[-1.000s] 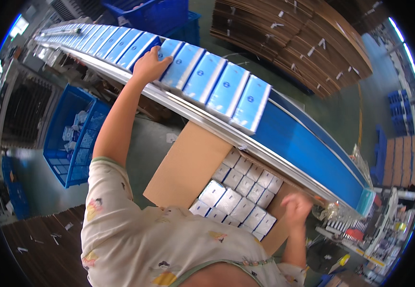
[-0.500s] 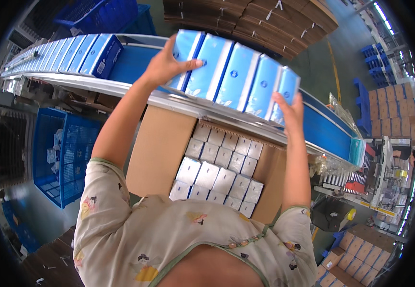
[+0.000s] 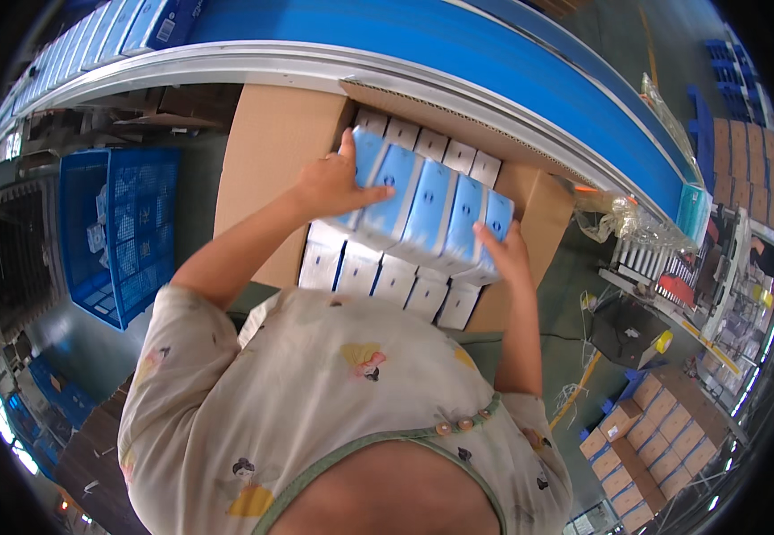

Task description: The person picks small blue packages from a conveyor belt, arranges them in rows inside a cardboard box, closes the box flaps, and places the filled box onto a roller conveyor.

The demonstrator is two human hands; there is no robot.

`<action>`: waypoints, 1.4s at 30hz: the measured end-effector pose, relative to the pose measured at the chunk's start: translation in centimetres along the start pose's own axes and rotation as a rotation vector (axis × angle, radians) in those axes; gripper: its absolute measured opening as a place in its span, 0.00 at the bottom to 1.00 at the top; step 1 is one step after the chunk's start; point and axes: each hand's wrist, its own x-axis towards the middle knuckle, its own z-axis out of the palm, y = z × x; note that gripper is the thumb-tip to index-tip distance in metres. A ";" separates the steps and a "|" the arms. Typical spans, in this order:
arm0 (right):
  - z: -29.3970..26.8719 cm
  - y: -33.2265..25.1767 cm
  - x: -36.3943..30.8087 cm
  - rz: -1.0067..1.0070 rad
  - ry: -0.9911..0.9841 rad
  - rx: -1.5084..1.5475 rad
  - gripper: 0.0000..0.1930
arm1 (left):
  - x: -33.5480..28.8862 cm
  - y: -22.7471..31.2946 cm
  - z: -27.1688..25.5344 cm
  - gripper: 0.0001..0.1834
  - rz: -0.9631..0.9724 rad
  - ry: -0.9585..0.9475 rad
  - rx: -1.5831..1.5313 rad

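Observation:
A row of several light-blue wrapped packs [image 3: 424,205], which look like tissue packs, is squeezed between my two hands. My left hand [image 3: 331,187] is closed on the row's left end, thumb across the near face. At the right end my right hand [image 3: 504,253] presses with its thumb in front. The row is over the open cardboard carton [image 3: 262,178], and whether it touches the packs below I cannot tell. White-sided packs [image 3: 358,267] stand in rows inside the carton, showing beyond and in front of the blue row; those under it are hidden.
Beyond the carton runs a conveyor with a blue belt [image 3: 360,36] and a metal rail [image 3: 298,61]. More blue packs [image 3: 106,40] stand on it at far left. A blue crate [image 3: 141,232] is at left. Stacked cartons [image 3: 650,437] and clear plastic film [image 3: 623,223] are at right.
Both hands have carried the row of blue packs from the conveyor toward me and over the carton. My view has shifted so the carton and belt appear higher in the picture.

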 end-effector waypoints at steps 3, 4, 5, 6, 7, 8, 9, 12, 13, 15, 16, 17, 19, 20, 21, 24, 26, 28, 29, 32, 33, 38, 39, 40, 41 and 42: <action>-1.1 -4.2 5.7 0.075 -0.290 -0.549 0.37 | 8.1 -1.5 0.8 0.34 0.088 -0.092 0.324; -0.4 -4.4 7.7 0.062 -0.271 -0.734 0.36 | 9.2 -0.6 0.8 0.29 0.099 -0.134 0.555; 0.0 -4.9 9.5 0.081 -0.369 -0.945 0.32 | 11.2 -0.5 1.5 0.28 0.193 -0.075 0.714; 0.6 -3.9 10.8 -0.002 -0.350 -0.990 0.32 | 12.6 -0.5 2.3 0.28 0.287 -0.006 0.867; 1.2 -1.9 12.1 -0.078 -0.321 -1.028 0.31 | 12.6 0.7 1.8 0.29 0.262 -0.006 0.805; 1.5 -1.1 13.3 -0.164 -0.290 -1.063 0.31 | 12.9 0.7 1.5 0.28 0.267 0.008 0.593; 1.4 -1.4 14.2 -0.189 -0.265 -1.067 0.30 | 12.8 0.0 1.4 0.28 0.259 0.018 0.378; 1.7 -2.4 15.5 -0.157 -0.318 -0.790 0.30 | 10.2 -0.9 0.8 0.30 0.273 -0.162 0.283; 2.6 -3.3 15.4 -0.104 -0.420 -0.508 0.30 | 10.3 -2.0 2.2 0.30 0.318 -0.159 0.341; 6.2 0.5 15.8 -0.126 -0.743 -0.138 0.39 | 9.4 -1.2 3.0 0.30 0.282 -0.097 0.383; 7.0 -1.9 13.8 -0.114 -0.623 -0.488 0.39 | 8.3 -0.7 2.6 0.30 0.191 -0.095 0.428; 6.7 -3.3 12.3 -0.194 -0.481 -0.541 0.38 | 6.6 -0.9 1.4 0.30 0.354 0.062 0.614; 5.6 -2.7 11.4 -0.181 -0.408 -0.494 0.34 | 2.3 -2.5 -6.8 0.24 0.474 0.122 0.086; 5.0 -2.8 10.3 -0.194 -0.324 -0.458 0.32 | 0.0 -2.7 -10.7 0.21 0.555 0.120 -0.188; 4.7 -3.4 9.6 -0.195 -0.279 -0.493 0.32 | -2.1 -3.1 -14.0 0.19 0.625 0.125 -0.459; 5.6 -4.1 7.4 -0.688 0.107 -0.588 0.17 | -2.4 -10.4 -21.6 0.20 0.376 1.270 -0.247; 5.8 -7.6 3.9 -0.799 0.055 -0.456 0.17 | -0.7 -18.9 -22.9 0.28 -0.071 1.547 0.242; 6.4 -9.0 1.0 -0.807 -0.009 -0.289 0.16 | 0.5 -20.3 -21.4 0.33 -0.108 1.270 0.322; 6.6 -9.5 -0.1 -0.786 -0.002 -0.311 0.16 | 1.2 -19.4 -20.5 0.34 -0.061 1.302 0.315; 6.5 -10.2 -2.4 -0.706 -0.024 -0.341 0.16 | -0.2 -16.6 -22.0 0.29 0.083 1.059 0.053; 6.3 -10.6 -2.8 -0.688 -0.042 -0.339 0.15 | -0.6 -16.8 -23.5 0.27 0.057 1.123 -0.377; 3.9 -13.3 -4.2 -0.711 0.041 -0.352 0.14 | 1.1 -24.7 -28.7 0.30 -0.519 1.308 0.205; 3.4 -14.0 -4.3 -0.725 0.072 -0.351 0.14 | 1.1 -23.7 -29.1 0.31 -0.503 1.266 0.205; 2.7 -14.9 -4.2 -0.740 0.102 -0.351 0.13 | 1.3 -22.7 -29.3 0.32 -0.489 1.224 0.205; 2.0 -16.3 -4.2 -0.789 0.167 -0.381 0.13 | 1.5 -22.1 -29.3 0.32 -0.469 1.198 0.193; 1.2 -17.3 -3.8 -0.848 0.225 -0.367 0.13 | 1.7 -21.5 -29.0 0.33 -0.450 1.172 0.183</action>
